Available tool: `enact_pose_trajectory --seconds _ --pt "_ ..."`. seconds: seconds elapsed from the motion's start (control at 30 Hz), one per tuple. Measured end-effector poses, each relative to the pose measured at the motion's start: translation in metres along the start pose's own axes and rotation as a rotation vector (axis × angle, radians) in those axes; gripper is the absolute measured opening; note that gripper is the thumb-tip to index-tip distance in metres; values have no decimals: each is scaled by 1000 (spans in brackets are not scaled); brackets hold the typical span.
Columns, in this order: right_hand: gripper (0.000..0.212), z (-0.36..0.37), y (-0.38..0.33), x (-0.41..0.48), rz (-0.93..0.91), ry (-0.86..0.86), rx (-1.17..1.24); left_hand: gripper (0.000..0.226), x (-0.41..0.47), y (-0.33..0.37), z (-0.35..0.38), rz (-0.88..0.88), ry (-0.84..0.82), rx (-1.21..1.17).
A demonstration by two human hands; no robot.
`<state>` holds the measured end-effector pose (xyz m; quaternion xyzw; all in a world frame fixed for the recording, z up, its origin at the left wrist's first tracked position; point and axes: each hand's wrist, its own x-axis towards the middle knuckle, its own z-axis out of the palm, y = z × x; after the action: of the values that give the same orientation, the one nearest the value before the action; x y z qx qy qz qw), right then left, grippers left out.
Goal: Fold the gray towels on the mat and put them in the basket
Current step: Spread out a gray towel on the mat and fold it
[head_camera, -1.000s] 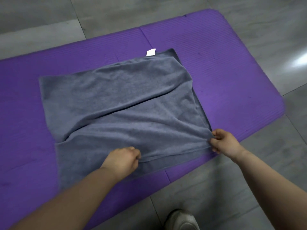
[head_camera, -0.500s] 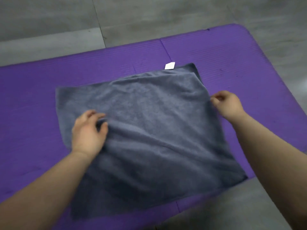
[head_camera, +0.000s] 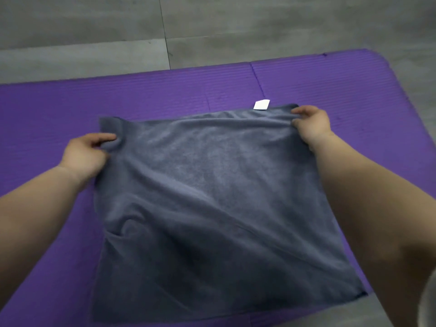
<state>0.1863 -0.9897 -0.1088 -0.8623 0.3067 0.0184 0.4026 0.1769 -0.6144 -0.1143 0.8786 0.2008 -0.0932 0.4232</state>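
Gray terry towel (head_camera: 212, 208), both hands pinching corners

Gray tile floor (head_camera: 94, 31), dark grout seams (head_camera: 165, 31), blurred pale shape (head_camera: 425, 305) bottom right

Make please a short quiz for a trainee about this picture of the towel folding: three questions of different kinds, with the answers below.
1. True or false: the left grip and the right grip both hold the gray towel.
2. Multiple choice: the white tag sticks out of the towel nearest to A) the left grip, B) the right grip, C) the towel's near edge.
3. Fill in: the towel lies on a ____ mat.

Key
1. True: each grip pinches the towel near a far corner.
2. B.
3. Purple.
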Motion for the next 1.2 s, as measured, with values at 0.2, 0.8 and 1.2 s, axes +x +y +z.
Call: enact_pose_trajectory --seconds 0.2,0.8,1.2 --pt "51 -8 -7 -5 -10 41 302 56 22 15 -15 219 114 114" --pt "53 -9 59 -118 -27 183 -573 46 -101 -76 -11 -139 -117 111" --pt "63 94 -8 -152 -476 -407 -849 35 -120 -89 -36 -168 45 -181"
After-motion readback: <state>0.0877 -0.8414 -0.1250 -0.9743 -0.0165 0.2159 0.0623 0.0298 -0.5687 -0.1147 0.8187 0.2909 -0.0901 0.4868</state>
